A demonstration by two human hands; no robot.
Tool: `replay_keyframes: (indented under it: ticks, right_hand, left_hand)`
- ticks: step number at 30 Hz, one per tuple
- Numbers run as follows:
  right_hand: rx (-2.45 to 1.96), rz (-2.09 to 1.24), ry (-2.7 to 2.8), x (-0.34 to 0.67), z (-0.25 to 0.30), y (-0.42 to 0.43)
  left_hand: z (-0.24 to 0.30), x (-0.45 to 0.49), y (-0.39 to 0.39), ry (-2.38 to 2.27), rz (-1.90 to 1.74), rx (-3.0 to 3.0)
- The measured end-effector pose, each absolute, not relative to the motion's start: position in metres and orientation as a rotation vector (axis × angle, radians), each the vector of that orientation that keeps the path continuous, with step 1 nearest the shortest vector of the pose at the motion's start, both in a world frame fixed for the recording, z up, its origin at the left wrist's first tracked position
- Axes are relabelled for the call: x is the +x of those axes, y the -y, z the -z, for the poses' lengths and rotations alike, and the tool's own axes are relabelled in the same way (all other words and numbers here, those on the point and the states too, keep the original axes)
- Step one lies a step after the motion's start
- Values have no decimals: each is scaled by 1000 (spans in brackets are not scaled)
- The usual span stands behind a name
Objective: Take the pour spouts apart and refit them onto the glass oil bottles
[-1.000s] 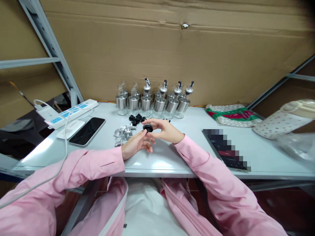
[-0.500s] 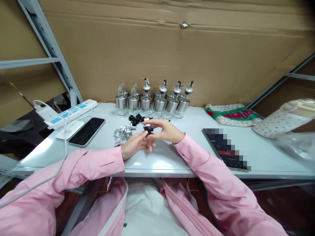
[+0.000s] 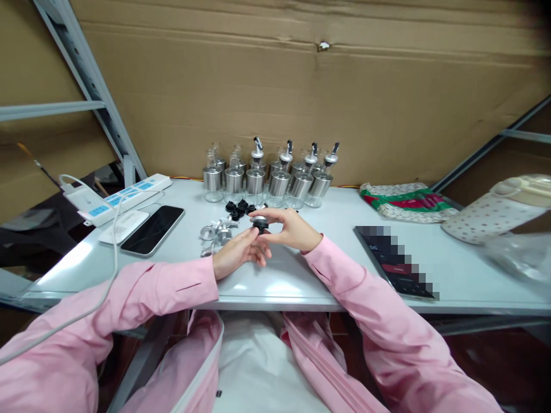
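Both my hands meet over the middle of the white table [image 3: 301, 275]. My right hand [image 3: 289, 228] pinches a small black and silver stopper cap [image 3: 259, 222] from above. My left hand [image 3: 239, 252] rests on the table below it, fingertips closed on the cap's underside. Just behind lie several loose black stoppers [image 3: 239, 207], and to the left several silver spout parts [image 3: 216, 234]. A row of glass and steel dispenser bottles [image 3: 275, 182] stands at the back, some fitted with pour spouts.
A phone [image 3: 153, 229], a white flat device [image 3: 123, 226] and a power strip [image 3: 124, 196] with a cable lie at the left. A dark pixelated tablet [image 3: 398, 263], a folded cloth [image 3: 404, 201] and a dotted flask [image 3: 499, 209] sit right. Cardboard lines the back.
The cap between my fingers has turned slightly, its silver top now showing more; both hands stay in place over the table.
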State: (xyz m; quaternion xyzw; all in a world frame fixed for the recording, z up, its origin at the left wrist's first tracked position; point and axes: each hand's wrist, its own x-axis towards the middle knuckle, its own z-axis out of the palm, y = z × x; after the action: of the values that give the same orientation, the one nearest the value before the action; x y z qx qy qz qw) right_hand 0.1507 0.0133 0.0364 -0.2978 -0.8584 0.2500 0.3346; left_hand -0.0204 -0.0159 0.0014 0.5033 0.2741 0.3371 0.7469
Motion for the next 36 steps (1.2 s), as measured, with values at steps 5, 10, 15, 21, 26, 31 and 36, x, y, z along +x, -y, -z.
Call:
replay_keyframes:
  ticks: [5,10,15,21,26,31,36]
  right_hand:
    - [-815,-624,2267,152,-35,-14]
    - [-822,-621,2275,154,-34,-15]
    - [-844,-587,2290,154,-35,-14]
    - [-853,-560,2290,153,-37,-13]
    - [-858,-566,2291,151,-37,-12]
    - [-839,-554,2291,150,-35,-14]
    - [-819,-552,2295,151,-34,-15]
  left_hand:
    - [0,-21,16,-604,-748,1105]
    - [0,-20,15,-606,-746,1106]
    - [-2,-20,16,-620,-737,1108]
    - [-1,-20,16,-614,-731,1122]
    - [2,-21,15,-611,-739,1116]
    - [1,-20,15,-611,-738,1117]
    - [0,-19,16,-614,-733,1117]
